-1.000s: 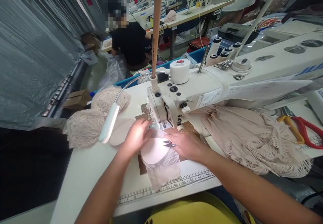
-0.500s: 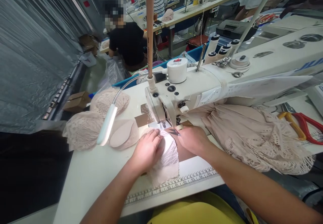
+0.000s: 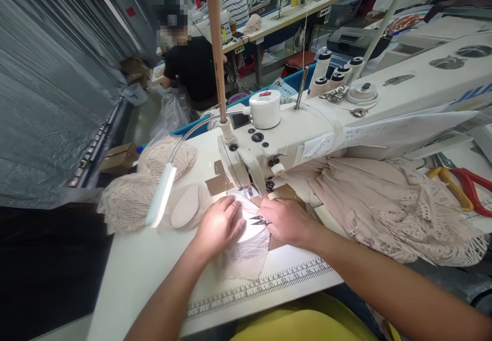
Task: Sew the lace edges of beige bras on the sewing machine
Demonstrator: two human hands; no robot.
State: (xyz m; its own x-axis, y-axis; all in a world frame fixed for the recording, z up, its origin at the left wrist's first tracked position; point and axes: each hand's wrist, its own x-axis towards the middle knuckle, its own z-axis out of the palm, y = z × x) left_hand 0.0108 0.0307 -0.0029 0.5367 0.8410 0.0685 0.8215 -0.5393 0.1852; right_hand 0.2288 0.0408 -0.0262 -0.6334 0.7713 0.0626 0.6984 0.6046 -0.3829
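Note:
My left hand lies on a pale lace fabric piece, its fingers flat and the thumb apart, just in front of the needle area of the sewing machine. My right hand is closed around thread snips, whose dark pointed blades stick out leftward over the fabric. Its fingertips are at the fabric's right edge, close to the presser foot. Part of the fabric is hidden under my hands. The snips' handles are covered by my right hand.
Lace cup pieces lie at the left beside a lamp. Gathered beige lace fabric and red-handled scissors are on the right. A printed ruler runs along the front table edge. A person in black sits beyond.
My right hand has come slightly left and down, bringing the snips' blades over the fabric. My left hand has shifted a little left, and the fabric's lower end has moved left with it.

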